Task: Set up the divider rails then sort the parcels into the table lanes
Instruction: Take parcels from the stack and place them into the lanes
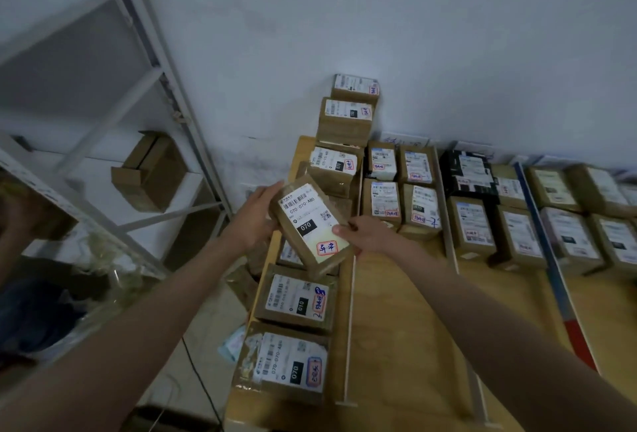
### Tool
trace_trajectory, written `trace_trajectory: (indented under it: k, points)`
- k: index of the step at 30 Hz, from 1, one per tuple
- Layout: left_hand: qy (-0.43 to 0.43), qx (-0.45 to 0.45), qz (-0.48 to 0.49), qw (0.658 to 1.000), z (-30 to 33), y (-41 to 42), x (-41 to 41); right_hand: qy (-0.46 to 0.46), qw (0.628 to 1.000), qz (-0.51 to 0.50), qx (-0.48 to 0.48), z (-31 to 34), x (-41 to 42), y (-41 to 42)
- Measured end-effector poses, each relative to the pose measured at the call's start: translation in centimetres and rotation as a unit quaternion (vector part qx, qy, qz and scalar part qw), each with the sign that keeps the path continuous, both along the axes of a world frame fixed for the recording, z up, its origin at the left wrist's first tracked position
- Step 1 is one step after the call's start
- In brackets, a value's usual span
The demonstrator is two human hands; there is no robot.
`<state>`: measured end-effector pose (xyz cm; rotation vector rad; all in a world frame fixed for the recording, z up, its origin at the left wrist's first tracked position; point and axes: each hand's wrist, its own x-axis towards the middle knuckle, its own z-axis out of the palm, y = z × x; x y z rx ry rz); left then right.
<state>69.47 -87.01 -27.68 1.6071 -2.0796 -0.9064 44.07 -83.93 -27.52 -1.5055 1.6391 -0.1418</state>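
Both forearms reach over the wooden table (406, 311), left hand (253, 216) and right hand (367, 233) gripping a parcel (310, 224) by the white wall (413, 35).

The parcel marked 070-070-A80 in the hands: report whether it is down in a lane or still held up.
Held up. The parcel is tilted above the leftmost lane, gripped by the left hand and right hand.

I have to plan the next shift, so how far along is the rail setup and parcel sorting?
Done: pale wooden divider rails lie on the wooden table, and labelled brown cardboard parcels fill the far ends of the lanes, with a stack at the left lane's wall end. In hand: left hand and right hand hold a brown parcel labelled 070 above the left lane. Left: placing it; any parcels still waiting are out of view.
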Motion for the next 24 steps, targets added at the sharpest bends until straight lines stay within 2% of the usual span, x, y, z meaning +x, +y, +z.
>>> trace_trajectory:
  k: [3, 9, 16, 20, 24]
  points:
    - [-0.039, -0.018, -0.041, 0.998, 0.3, -0.8, -0.7, 0.002, 0.999, -0.045, 0.012, 0.3, -0.1, 1.3]
    - [-0.095, -0.047, 0.005, 0.994, 1.0, -0.3, -3.7, -0.014, 0.985, -0.17, -0.019, 0.9, 0.0, 4.0]
    - [-0.228, -0.079, -0.088, 0.967, 2.3, 1.2, -5.7, -0.021, 0.965, -0.26, -0.039, 3.0, -0.7, 6.0]
    - [-0.258, -0.113, -0.118, 0.952, 2.7, 1.8, -6.6, -0.023, 0.951, -0.305, -0.051, 3.7, -1.9, 7.9]
    - [-0.242, -0.122, -0.135, 0.953, 2.6, 2.8, -8.2, 0.011, 0.939, -0.338, -0.068, 4.2, -3.6, 10.5]
